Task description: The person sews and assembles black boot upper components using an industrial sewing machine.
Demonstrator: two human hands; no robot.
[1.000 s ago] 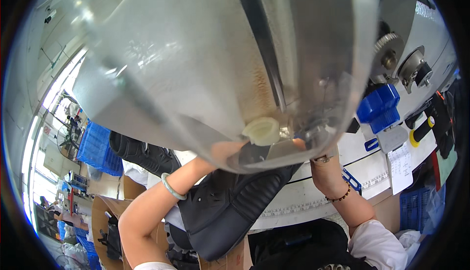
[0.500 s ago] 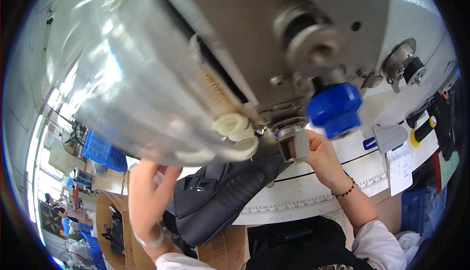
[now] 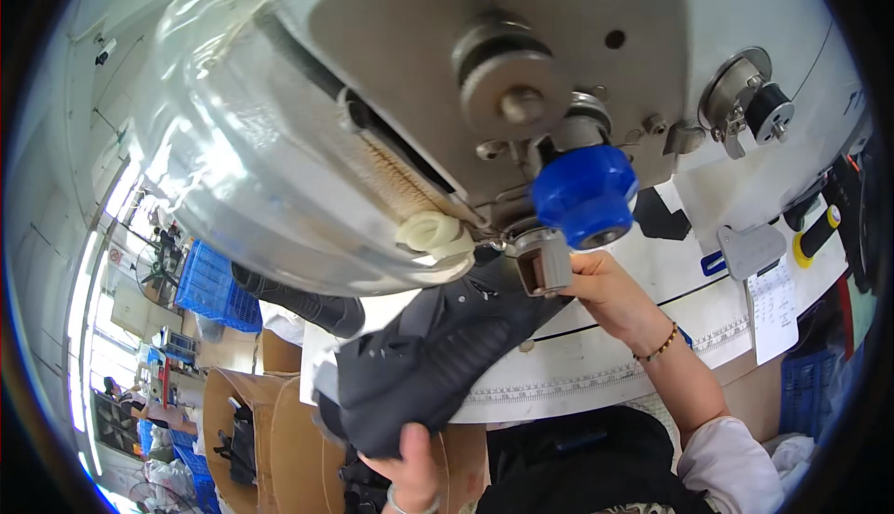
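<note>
A black stitched leather piece that looks like a shoe upper [image 3: 419, 356], with ribbed padding, lies slantwise below the head of an industrial sewing machine [image 3: 410, 58]. Its far end runs under the machine; the needle area is mostly hidden. My right hand [image 3: 610, 302] is closed, pinching the upper's right edge beside the metal fitting there; its fingertips are partly hidden. At the near lower end, my left hand [image 3: 410, 472] has its thumb against the upper, with its fingers beneath, partly out of sight.
A large blue knob [image 3: 585, 196] and a clear guard [image 3: 233, 160] stand out over the work. Another black piece [image 3: 303, 300] lies left. Below are cardboard boxes [image 3: 296, 439]. A yellow-and-black spool [image 3: 817, 236] and a white paper slip [image 3: 773, 311] lie right, near the ruler-marked table edge [image 3: 605, 372].
My left hand has moved from the upper's left side down to its near end. The machine appears shifted left as the view moved. My right hand stays at the right edge.
</note>
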